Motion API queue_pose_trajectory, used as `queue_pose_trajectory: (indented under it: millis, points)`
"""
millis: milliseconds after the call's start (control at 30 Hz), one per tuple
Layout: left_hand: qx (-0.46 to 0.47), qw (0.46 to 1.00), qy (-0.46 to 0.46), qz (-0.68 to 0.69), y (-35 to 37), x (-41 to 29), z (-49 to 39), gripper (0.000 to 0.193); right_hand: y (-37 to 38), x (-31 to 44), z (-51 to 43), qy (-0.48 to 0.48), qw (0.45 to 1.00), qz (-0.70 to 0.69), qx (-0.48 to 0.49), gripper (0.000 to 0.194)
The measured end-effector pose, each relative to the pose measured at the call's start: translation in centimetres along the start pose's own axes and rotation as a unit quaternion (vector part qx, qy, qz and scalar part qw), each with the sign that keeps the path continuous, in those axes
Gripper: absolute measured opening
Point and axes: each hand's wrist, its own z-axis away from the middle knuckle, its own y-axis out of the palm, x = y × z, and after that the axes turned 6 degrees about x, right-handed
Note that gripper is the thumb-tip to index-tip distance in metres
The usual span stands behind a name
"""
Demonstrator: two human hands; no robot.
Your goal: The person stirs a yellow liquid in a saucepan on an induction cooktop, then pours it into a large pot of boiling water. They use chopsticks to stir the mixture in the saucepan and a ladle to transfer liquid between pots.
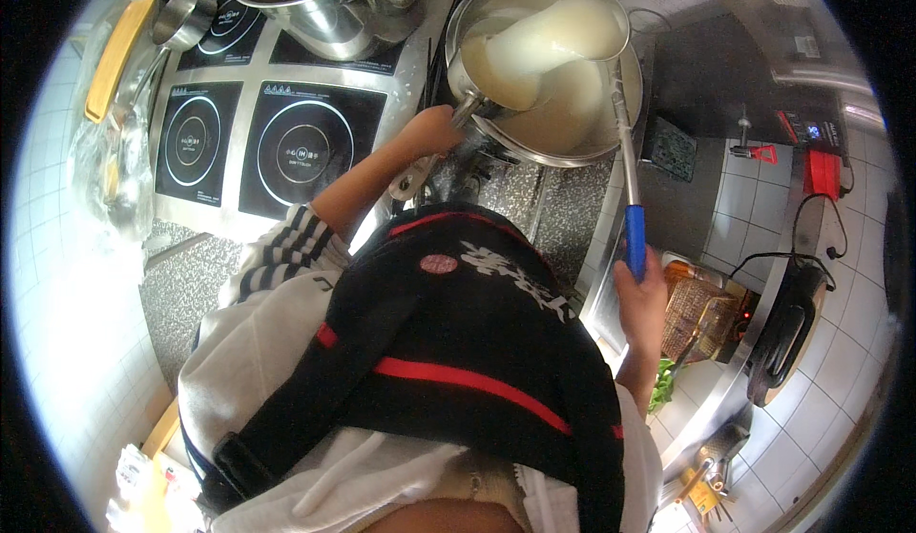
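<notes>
My left hand (433, 131) grips the metal handle of a small saucepan (469, 78), tilted at the left side of a large round pot (547, 157). In my right hand (642, 290) is the blue handle of a long strainer or ladle (628, 139); its round head is raised over the pot. Pale, milky liquid (558, 35) runs from that head into the saucepan. Cloudy, light-brown liquid (565, 114) lies in the large pot.
Induction hobs (304, 148) are at the left, with a large steel pot (351, 21) behind them. A metal ladle (184, 21) lies at the upper left. At the right are a wire basket (694, 318), green leaves (663, 383) and a black appliance (791, 332) with a cable.
</notes>
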Motion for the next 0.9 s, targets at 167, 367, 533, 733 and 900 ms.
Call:
queue_pose_trajectory:
  millis: [167,367,533,733,900]
  points:
    - [0.024,1.000,-0.009,0.011,0.0,0.3,-0.3,0.031,0.6,-0.4,0.2,-0.059,0.976,0.191,-0.084,0.038]
    - [0.021,1.000,-0.014,-0.020,0.3,0.6,-0.8,0.033,0.8,-1.2,0.4,0.003,0.963,0.256,-0.081,0.045]
    - [0.042,0.997,-0.026,0.058,0.0,0.2,-0.5,0.032,0.8,-2.9,0.3,-0.075,0.916,0.359,-0.162,0.044]
    - [0.049,0.991,-0.015,0.125,0.1,0.2,-0.7,0.030,0.6,-4.4,0.3,-0.130,0.892,0.378,-0.213,0.043]
    - [0.099,0.960,-0.029,0.261,0.1,0.5,-1.0,0.028,1.7,-5.3,0.3,-0.080,0.951,0.254,-0.156,0.039]
